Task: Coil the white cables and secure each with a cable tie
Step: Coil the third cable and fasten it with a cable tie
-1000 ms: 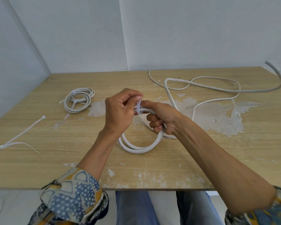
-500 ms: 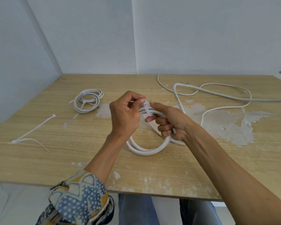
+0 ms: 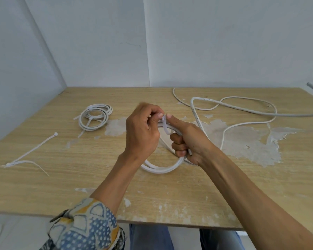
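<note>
Head view: looking down on a worn wooden table [image 3: 61,186] and two hands joined above its middle.
Left hand [image 3: 143,134]: curling inward, pinching the top end of the cable tie [image 3: 164,124] between thumb and forefinger.
Right hand [image 3: 188,141]: gripping the held coil [image 3: 163,169] with fingers wrapped round its strands, stretching the thumb up to touch the tie just beside the left fingertips.
Cable tie: looping round the coil's far strands, standing roughly upright, pointing its free end up between the two thumbs.
Held coil: hanging from both hands as a ring of a few turns, running its long axis from the fingertips back toward the near table edge, dipping its lower arc to the tabletop; impossible to tell whether touching the wood.
Finished coil [image 3: 95,117]: lying flat at the far left, well apart from the hands, already bound with ties.
Spare ties [image 3: 31,152]: lying near the left edge, stretching diagonally, pointing one head toward the far right.
Loose cable [image 3: 242,107]: snaking uncoiled across the far right, leading in behind the right hand.
Sleeve [image 3: 87,226]: showing blue and yellow print on the left forearm, at the bottom.
</note>
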